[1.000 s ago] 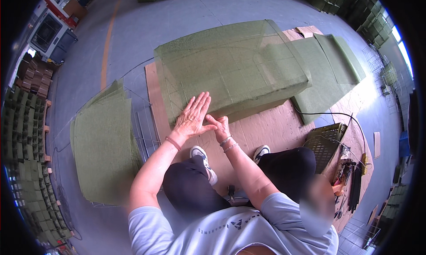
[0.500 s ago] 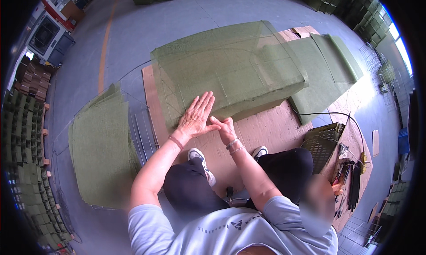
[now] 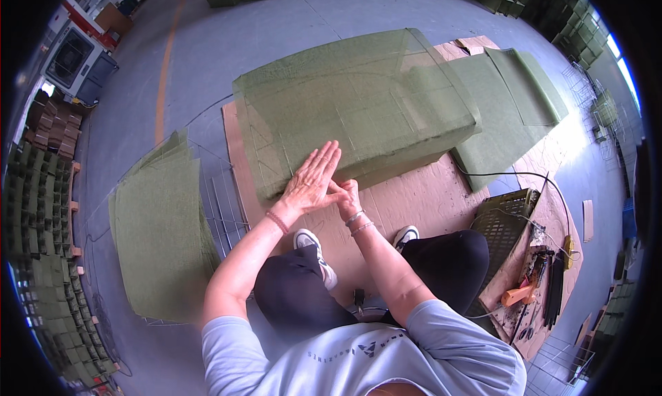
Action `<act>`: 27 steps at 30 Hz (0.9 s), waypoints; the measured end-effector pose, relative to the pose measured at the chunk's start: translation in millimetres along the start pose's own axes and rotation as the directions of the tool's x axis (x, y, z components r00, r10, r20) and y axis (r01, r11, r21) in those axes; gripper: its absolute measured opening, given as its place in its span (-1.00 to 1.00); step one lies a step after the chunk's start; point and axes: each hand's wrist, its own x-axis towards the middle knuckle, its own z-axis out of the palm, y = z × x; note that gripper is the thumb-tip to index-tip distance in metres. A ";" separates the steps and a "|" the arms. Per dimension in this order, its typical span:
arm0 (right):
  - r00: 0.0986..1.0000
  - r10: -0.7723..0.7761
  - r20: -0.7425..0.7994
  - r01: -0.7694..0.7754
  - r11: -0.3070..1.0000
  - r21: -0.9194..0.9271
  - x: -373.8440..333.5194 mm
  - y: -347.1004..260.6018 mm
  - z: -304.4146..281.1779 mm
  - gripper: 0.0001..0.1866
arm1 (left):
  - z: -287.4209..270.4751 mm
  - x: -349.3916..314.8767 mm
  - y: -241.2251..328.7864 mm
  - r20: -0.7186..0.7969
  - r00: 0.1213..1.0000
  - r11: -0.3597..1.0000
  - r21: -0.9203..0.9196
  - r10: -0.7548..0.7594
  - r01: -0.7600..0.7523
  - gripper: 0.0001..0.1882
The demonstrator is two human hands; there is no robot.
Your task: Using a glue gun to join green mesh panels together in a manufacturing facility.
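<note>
In front of me lies a box-shaped wire frame [image 3: 420, 113] with green mesh fabric [image 3: 310, 96] drawn over it, wires showing through. My left hand [image 3: 310, 182] lies flat on the fabric near its front edge, fingers straight and together, thumb stretched toward the right hand. Close beside it, at the front edge of the cover, my right hand [image 3: 349, 198] is closed with curled fingers that meet the left thumb. Whatever sits in the right fingers is hidden.
Cardboard [image 3: 414, 196] lies under the frame. Stacked green mesh sheets [image 3: 155, 237] rest on wire frames at left; another green piece [image 3: 507, 113] lies at right. A plastic crate [image 3: 507, 220], black cable [image 3: 510, 174] and orange-handled tool [image 3: 517, 296] are to my right.
Both hands have shifted slightly, the left a little up and right along the fabric. A blurred patch at lower right is gone, uncovering the orange-handled tool.
</note>
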 end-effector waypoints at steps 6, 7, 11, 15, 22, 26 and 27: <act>0.990 0.135 0.028 -0.137 0.987 0.090 -4.9 -12.3 -6.2 -0.83 | -1.3 -2.0 0.9 0.018 1.000 0.997 0.079 0.015 -0.017 0.14; 0.983 0.170 0.071 -0.181 0.961 0.211 -9.4 -27.7 -1.8 -0.80 | -3.0 -5.4 -0.7 0.015 1.000 0.997 0.079 -0.001 0.000 0.14; 0.994 0.106 0.037 -0.111 0.977 0.185 1.6 -40.9 -18.2 -0.72 | -3.7 5.3 5.2 -0.012 1.000 0.996 0.088 0.000 0.001 0.13; 0.987 0.161 0.025 -0.162 0.981 0.110 3.8 -28.7 -24.3 -0.73 | -2.2 5.0 7.1 0.003 1.000 0.997 0.072 0.009 -0.009 0.12; 0.987 0.160 0.020 -0.161 0.977 0.139 10.5 -20.8 -23.8 -0.78 | -3.2 3.6 6.7 0.020 1.000 0.997 0.069 0.019 -0.020 0.12; 0.994 -0.105 0.034 0.104 0.994 0.033 2.9 -21.2 -21.3 -0.78 | -2.6 18.0 12.9 -0.002 0.999 0.999 -0.025 0.048 -0.048 0.13; 0.994 -0.107 0.030 0.106 0.994 0.032 3.2 -23.1 -20.9 -0.78 | -1.2 20.5 11.4 -0.003 0.999 0.998 -0.026 0.052 -0.052 0.13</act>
